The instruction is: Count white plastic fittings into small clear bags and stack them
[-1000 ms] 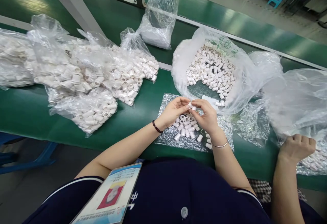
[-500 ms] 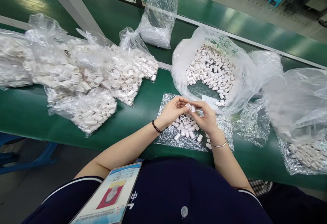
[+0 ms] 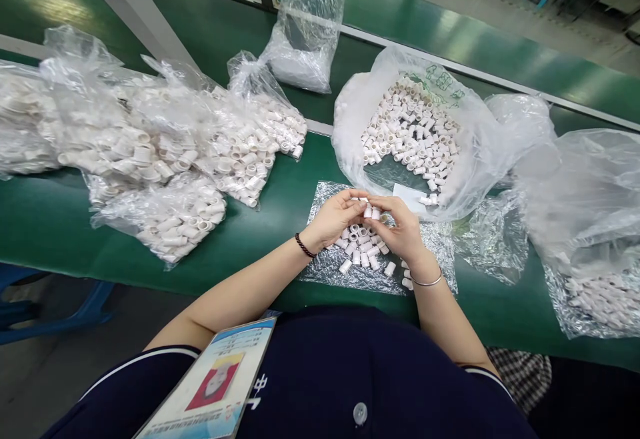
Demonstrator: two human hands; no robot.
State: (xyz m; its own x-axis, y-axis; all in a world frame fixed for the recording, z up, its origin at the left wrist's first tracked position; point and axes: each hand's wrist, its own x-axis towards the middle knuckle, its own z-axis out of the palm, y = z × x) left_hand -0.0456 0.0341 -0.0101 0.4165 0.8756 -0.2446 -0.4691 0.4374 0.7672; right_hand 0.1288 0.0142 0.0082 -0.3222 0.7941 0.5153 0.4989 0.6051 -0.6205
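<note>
Two or more short white plastic pipe fittings [image 3: 371, 213] are held between my hands, just above a loose pile of the same fittings [image 3: 361, 249]. My left hand [image 3: 339, 217] is closed, its thumb and fingertips pinching fittings from the left. From the right, my right hand [image 3: 401, 227] grips fittings with its thumb below and fingers above. The fingers hide part of what they hold. Beneath the pile lies a flat, crinkled clear plastic bag [image 3: 330, 275]. A few fittings sit apart from the pile, some beside my right wrist.
A large open plastic bag [image 3: 345, 139] of fittings stands beyond my hands, with a white paper slip [image 3: 409, 197] at its near edge. Filled clear bags [image 3: 180, 219] crowd the left of the green table [image 3: 260, 245]. More bags [image 3: 590, 192] lie at the right.
The fittings between my hands have turned, and two now show side by side near my right fingers. Both hands remain in nearly the same place; the view has shifted slightly.
</note>
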